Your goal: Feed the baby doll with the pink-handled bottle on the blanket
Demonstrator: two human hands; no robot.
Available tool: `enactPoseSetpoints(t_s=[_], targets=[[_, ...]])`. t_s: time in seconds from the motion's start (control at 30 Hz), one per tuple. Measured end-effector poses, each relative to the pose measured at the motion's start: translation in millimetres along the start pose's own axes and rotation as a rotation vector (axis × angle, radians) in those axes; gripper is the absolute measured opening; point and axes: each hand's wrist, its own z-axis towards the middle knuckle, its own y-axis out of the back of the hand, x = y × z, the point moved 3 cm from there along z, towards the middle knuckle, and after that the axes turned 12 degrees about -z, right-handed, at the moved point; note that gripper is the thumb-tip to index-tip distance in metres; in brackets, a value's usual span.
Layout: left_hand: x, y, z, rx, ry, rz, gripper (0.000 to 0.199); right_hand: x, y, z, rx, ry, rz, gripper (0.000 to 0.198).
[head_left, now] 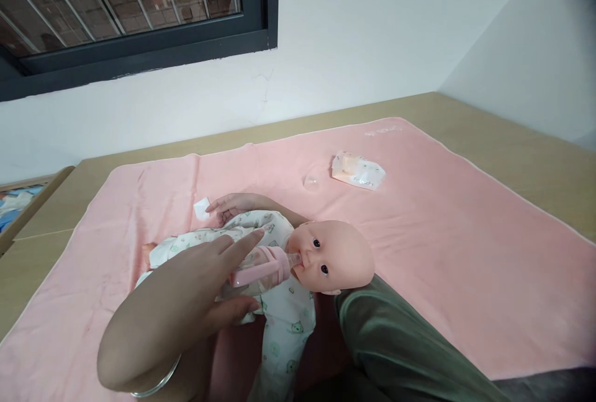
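A baby doll [333, 256] in white patterned clothes lies on its back with its head to the right, against green cloth [410, 327]. My left hand [209, 284] comes in from the lower left, a silver bangle at its wrist. Its thumb and fingers close round a baby bottle [265, 268] with a pink handle and collar. The bottle's teat is at the doll's mouth. My right arm passes behind the doll, and my right hand [233, 205] rests by its hip, fingers loosely extended. Those fingertips are beside a small white square [202, 208]; contact is unclear.
A pink blanket [447, 234] covers much of the wooden surface [503, 135]. Beyond the doll lie a clear cap [310, 182] and a white printed packet [357, 170]. A white wall and a dark-framed window [251, 30] stand behind.
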Motion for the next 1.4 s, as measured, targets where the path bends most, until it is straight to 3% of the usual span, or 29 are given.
enactPoseSetpoints(t_s=[0.13, 0.27, 0.4, 0.7, 1.0, 1.4], targets=[[-2, 1, 1, 0.005, 0.007, 0.011, 0.069, 18, -9, -27, 0.026, 0.029, 0.066, 0.02], [-2, 0, 3, 0.04, 0.036, 0.031, 0.074, 46, -25, -70, -0.171, 0.157, 0.047, 0.03], [2, -1, 2, 0.023, 0.026, -0.006, 0.069, 61, -38, -94, -0.261, 0.234, 0.007, 0.036], [0, -2, 1, 0.043, 0.033, 0.035, 0.072, 60, -31, -91, -0.174, 0.316, -0.035, 0.036], [-3, 1, 0, 0.014, 0.016, 0.018, 0.071, 64, -27, -80, -0.156, 0.067, 0.057, 0.026], [-6, 4, 1, 0.058, 0.058, 0.061, 0.068, 65, -27, -82, -0.147, 0.065, 0.088, 0.029]])
